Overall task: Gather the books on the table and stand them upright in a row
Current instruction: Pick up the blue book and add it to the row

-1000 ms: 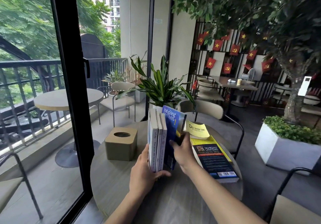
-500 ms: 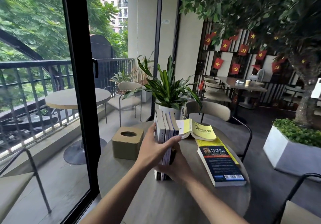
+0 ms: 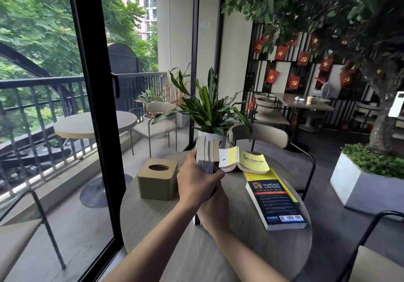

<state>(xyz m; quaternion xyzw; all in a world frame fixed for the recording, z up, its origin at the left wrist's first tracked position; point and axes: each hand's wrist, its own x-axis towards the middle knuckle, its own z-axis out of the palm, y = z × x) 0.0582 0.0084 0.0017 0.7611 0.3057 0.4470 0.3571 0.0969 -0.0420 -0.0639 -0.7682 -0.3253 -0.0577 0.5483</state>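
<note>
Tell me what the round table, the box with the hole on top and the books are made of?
The round table looks like wood or a wood-look laminate: grey-brown with faint grain streaks, matte. The tissue box seems olive metal or plastic, smooth with rounded corners, under a lighter lid that may be wood. The upright books and the dark flat book are paper, with pale page edges and slightly glossy covers.
</note>
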